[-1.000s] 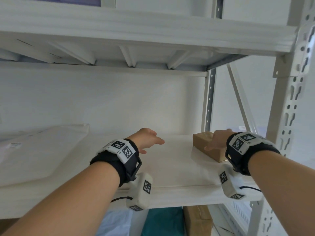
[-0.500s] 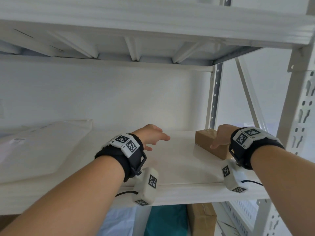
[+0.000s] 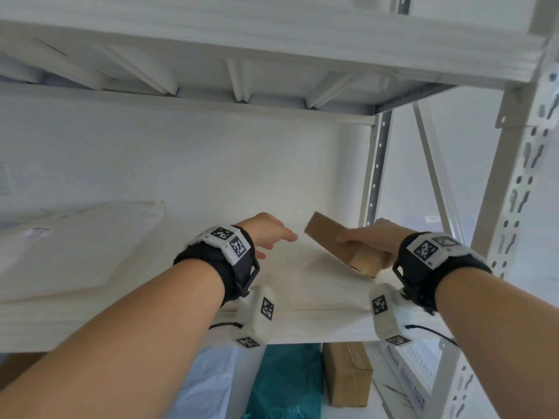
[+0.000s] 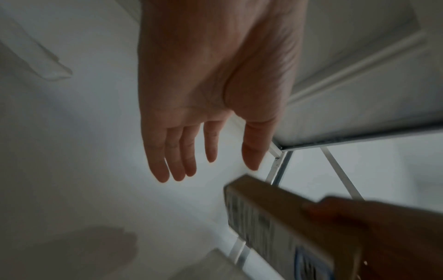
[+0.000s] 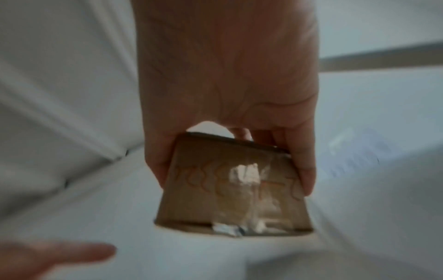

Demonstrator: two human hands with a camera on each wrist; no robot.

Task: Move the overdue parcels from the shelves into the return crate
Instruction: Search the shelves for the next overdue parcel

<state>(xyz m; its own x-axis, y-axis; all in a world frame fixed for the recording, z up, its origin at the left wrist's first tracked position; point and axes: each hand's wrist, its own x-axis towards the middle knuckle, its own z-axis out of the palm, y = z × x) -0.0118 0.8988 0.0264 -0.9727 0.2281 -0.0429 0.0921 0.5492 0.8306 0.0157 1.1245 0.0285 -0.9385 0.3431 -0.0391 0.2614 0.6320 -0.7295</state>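
My right hand (image 3: pixel 367 241) grips a small brown cardboard parcel (image 3: pixel 331 237) and holds it tilted above the white shelf board (image 3: pixel 302 285). In the right wrist view the thumb and fingers clamp the parcel (image 5: pixel 233 189) by its two sides, and clear tape runs across its face. My left hand (image 3: pixel 272 234) hovers open over the middle of the shelf, fingers straight, just left of the parcel. The left wrist view shows the open left hand (image 4: pixel 203 163) with the parcel (image 4: pixel 275 223) at its lower right. No return crate can be made out for sure.
A large flat white mailer (image 3: pixel 69 249) lies at the left of the same shelf. Below the shelf I see a brown box (image 3: pixel 348 373), a teal bag (image 3: pixel 287 385), a pale blue bag (image 3: pixel 205 382) and a white slotted plastic wall (image 3: pixel 411 370). An upright post (image 3: pixel 511 192) stands at right.
The parcel was lying flat at the right end of the shelf under my right hand; now that hand has lifted it and swung it left. The left hand has hardly moved.
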